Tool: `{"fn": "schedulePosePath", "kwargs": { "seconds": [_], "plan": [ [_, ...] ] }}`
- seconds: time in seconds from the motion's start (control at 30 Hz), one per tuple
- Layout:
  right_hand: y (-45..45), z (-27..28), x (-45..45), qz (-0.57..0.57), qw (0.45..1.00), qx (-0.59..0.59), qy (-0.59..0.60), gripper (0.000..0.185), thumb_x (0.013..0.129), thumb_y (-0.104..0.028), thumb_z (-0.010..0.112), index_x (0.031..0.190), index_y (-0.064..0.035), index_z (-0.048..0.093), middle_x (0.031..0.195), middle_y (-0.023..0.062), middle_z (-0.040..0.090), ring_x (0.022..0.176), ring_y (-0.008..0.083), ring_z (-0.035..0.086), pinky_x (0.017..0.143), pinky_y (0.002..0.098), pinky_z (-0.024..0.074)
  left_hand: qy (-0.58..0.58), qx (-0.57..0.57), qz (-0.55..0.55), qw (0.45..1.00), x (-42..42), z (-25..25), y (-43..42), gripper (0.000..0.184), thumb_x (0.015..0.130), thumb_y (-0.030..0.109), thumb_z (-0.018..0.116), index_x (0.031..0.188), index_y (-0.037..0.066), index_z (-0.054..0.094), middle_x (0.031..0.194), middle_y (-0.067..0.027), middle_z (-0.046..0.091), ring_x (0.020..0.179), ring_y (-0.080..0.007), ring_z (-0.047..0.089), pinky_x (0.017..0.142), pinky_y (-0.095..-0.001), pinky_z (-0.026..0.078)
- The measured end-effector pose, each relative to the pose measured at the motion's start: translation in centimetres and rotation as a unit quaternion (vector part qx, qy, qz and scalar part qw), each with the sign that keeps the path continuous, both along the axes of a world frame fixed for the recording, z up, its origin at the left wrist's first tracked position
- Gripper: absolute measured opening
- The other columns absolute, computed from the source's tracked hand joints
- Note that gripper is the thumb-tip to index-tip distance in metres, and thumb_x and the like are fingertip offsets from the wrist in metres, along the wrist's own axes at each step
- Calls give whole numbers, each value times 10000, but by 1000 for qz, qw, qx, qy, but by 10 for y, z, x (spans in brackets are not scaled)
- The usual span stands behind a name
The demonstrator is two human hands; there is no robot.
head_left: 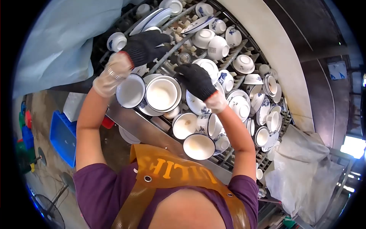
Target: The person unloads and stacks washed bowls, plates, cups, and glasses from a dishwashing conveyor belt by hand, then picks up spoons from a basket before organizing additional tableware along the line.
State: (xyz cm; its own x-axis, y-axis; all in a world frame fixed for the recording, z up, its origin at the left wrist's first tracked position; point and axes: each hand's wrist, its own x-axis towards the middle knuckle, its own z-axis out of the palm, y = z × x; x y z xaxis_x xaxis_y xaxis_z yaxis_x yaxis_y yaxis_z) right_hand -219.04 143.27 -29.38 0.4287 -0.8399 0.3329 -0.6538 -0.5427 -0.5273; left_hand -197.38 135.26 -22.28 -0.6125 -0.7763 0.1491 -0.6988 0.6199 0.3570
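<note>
My left hand (148,47), in a black glove with a clear plastic cuff, reaches over the dish rack with its fingers apart. No dish shows in it. Just above it are large oval plates (155,20) standing on edge, and a small bowl (116,41) is by its wrist. My right hand (195,80), gloved the same way, has its fingers stretched towards a clear glass (166,68); whether they touch is unclear. Another glass (184,58) stands just above it. Beneath this hand lie a white bowl (207,68) and a blue-patterned plate (195,104).
White enamel bowls (161,94) stand along the rack's metal edge (152,131). Many patterned bowls (244,64) and plates cover the pegged rack to the right. Plastic sheets (65,45) hang at both sides. A blue crate (63,138) and a fan (46,210) are at lower left.
</note>
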Motion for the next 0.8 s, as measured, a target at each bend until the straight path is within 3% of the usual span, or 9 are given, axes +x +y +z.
{"fn": "schedulePosePath", "kwargs": {
  "seconds": [0.07, 0.13, 0.2, 0.27, 0.43, 0.47, 0.6, 0.73, 0.8],
  "plan": [
    [-25, -15, 23, 3, 995, 47, 84, 326, 777, -241, 636, 1064, -92, 589, 920, 133, 645, 845, 318, 609, 716, 412, 482, 20, -96, 20, 995, 46, -3, 20, 334, 803, 254, 608, 1069, 53, 595, 1060, -139, 595, 981, -298, 569, 841, -375, 455],
    [-43, -28, 36, 3, 988, -64, 142, 488, 751, -316, 656, 1162, -82, 536, 901, 146, 650, 832, 327, 618, 712, 439, 473, -10, -32, 118, 992, 78, -17, 37, 382, 786, 274, 639, 1087, 46, 577, 1055, -158, 591, 969, -317, 565, 853, -381, 450],
    [-59, -12, 60, -18, 939, 68, 337, 867, 664, -499, 679, 1317, -17, 376, 891, 154, 660, 826, 325, 638, 714, 432, 479, -64, -20, 107, 992, 98, -34, 54, 432, 806, 291, 633, 1135, 20, 564, 1116, -173, 582, 1046, -314, 545, 943, -393, 408],
    [-69, -9, 62, 17, 932, 127, 340, 977, 631, -558, 684, 1340, 7, 324, 901, 166, 662, 851, 316, 643, 728, 411, 491, -8, 28, 117, 993, 98, -66, 68, 544, 799, 391, 636, 1178, 12, 539, 1161, -191, 558, 1095, -329, 514, 980, -391, 370],
    [-82, -32, 74, -11, 956, 192, 224, 683, 663, -357, 706, 1191, 14, 486, 945, 244, 631, 921, 375, 612, 791, 437, 486, 225, 192, 27, 955, 76, -75, 64, 414, 856, 301, 616, 1119, -11, 553, 1020, -181, 604, 947, -282, 575, 834, -360, 448],
    [-88, -38, 73, -16, 950, 213, 226, 678, 666, -343, 707, 1214, -16, 477, 995, 247, 620, 941, 389, 602, 800, 428, 486, 247, 65, -14, 967, 77, -98, 61, 300, 866, 203, 613, 1056, -24, 564, 929, -162, 596, 879, -246, 574, 788, -331, 458],
    [-58, -3, 45, -29, 979, 178, 100, 830, 628, -419, 752, 1312, -89, 418, 1061, 234, 610, 990, 368, 594, 851, 402, 467, 296, 36, 0, 955, 55, -119, 92, 253, 861, 173, 620, 1013, -24, 574, 877, -124, 594, 839, -217, 577, 788, -306, 468],
    [-59, 68, 21, -132, 969, 182, 103, 789, 664, -450, 729, 1259, -19, 443, 1027, 225, 622, 985, 340, 598, 849, 388, 464, 419, 129, 108, 892, 33, -134, 111, 208, 870, 155, 614, 1009, 1, 603, 864, -54, 622, 786, -121, 574, 767, -254, 475],
    [-78, 97, 11, -154, 951, 179, 198, 745, 663, -463, 718, 1213, -19, 481, 1000, 213, 630, 949, 334, 606, 834, 382, 469, 536, 308, 80, 782, 37, -114, 110, 212, 875, 170, 611, 1005, 4, 610, 842, -60, 630, 780, -100, 576, 756, -255, 477]
  ]
}}
